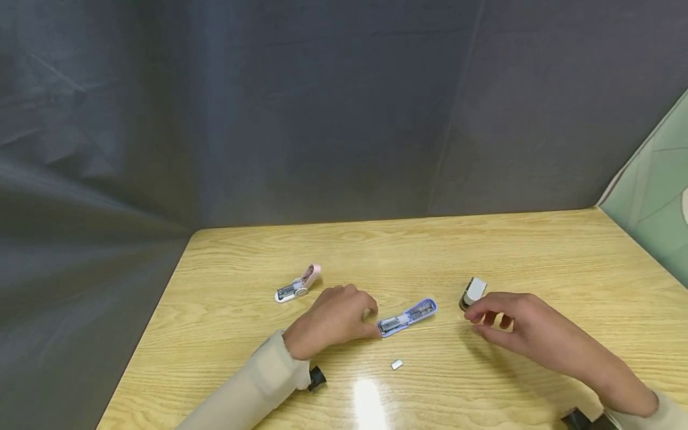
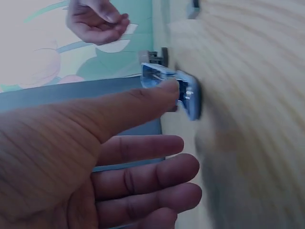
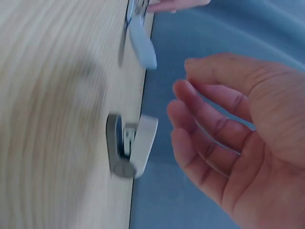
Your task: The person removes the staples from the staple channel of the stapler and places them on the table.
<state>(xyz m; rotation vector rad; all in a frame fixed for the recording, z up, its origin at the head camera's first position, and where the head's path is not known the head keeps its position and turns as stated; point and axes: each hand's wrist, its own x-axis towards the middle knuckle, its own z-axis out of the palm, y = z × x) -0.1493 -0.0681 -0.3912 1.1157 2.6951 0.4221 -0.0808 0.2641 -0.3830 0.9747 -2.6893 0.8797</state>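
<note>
A blue stapler [image 1: 407, 318] lies spread out on the wooden table, its metal insides showing. At its left end is my left hand [image 1: 341, 316], thumb tip right by the stapler's edge. The left wrist view shows the thumb overlapping the blue stapler [image 2: 190, 98] while the other fingers stay loosely extended. My right hand [image 1: 510, 319] hovers beside a small grey and white stapler [image 1: 475, 291], fingers loosely bent and nothing between them. In the right wrist view, a gap separates the fingertips from that grey and white stapler [image 3: 143, 148], its two arms apart.
A pink and white stapler [image 1: 298, 285] stands farther left with its pink top raised. Nearer the front lies a small silvery-white block [image 1: 396, 364]. Dark cloth [image 1: 333, 119] hangs behind the table [image 1: 242, 251], and a green patterned surface [image 1: 658, 185] is at the right.
</note>
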